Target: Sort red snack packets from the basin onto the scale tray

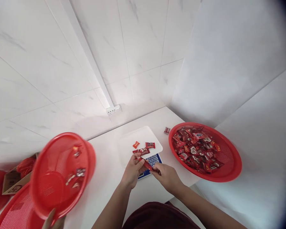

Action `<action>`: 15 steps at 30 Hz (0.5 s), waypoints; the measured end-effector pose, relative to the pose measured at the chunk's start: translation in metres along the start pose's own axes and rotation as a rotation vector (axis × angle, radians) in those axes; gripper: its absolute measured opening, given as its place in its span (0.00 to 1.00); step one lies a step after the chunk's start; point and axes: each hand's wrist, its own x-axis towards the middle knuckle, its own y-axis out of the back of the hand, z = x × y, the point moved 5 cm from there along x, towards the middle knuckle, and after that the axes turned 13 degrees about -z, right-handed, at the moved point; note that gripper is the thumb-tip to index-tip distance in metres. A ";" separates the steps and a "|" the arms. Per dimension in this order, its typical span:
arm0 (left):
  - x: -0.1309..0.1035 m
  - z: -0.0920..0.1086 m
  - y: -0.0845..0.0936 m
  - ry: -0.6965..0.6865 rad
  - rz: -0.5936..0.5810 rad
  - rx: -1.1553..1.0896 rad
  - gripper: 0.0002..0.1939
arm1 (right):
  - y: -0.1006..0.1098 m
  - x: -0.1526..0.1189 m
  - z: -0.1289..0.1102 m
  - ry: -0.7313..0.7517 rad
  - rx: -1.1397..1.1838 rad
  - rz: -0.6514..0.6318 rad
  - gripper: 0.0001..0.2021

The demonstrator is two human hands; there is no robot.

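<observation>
In the head view, my left hand (131, 171) and my right hand (167, 178) grip the two ends of a long red snack packet (146, 163). The packet is over the near edge of a shallow white tray (131, 136) and a blue keypad (153, 159), which looks like part of a scale. On the tray lie a longer dark red packet (143, 151), a small dark red packet (150, 145) and a small orange-red packet (136, 144). My fingers hide parts of the held packet and the keypad.
To the right, a red basket (231, 162) holds many red packets. One small packet (167, 130) lies beside it. At left, another person's hand (52, 221) holds a tilted red basket (53, 181) with several packets, above another red basket (16, 211). A cardboard box (16, 184) stands behind.
</observation>
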 end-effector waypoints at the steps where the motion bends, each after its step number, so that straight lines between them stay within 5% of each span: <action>1: 0.002 -0.002 0.004 0.004 0.005 -0.015 0.18 | 0.000 0.000 0.004 0.004 0.021 -0.012 0.10; 5: 0.013 0.001 0.030 0.001 0.165 -0.055 0.11 | 0.012 -0.002 0.037 -0.043 0.064 0.017 0.10; 8: 0.021 0.009 0.049 -0.023 0.334 -0.128 0.09 | 0.038 -0.007 0.083 -0.181 0.034 0.116 0.10; 12: 0.029 0.013 0.057 -0.008 0.442 -0.163 0.33 | 0.084 -0.024 0.160 -0.436 -0.024 0.297 0.16; 15: 0.031 0.002 0.047 0.103 0.397 -0.042 0.44 | 0.106 -0.038 0.215 -0.639 -0.001 0.327 0.24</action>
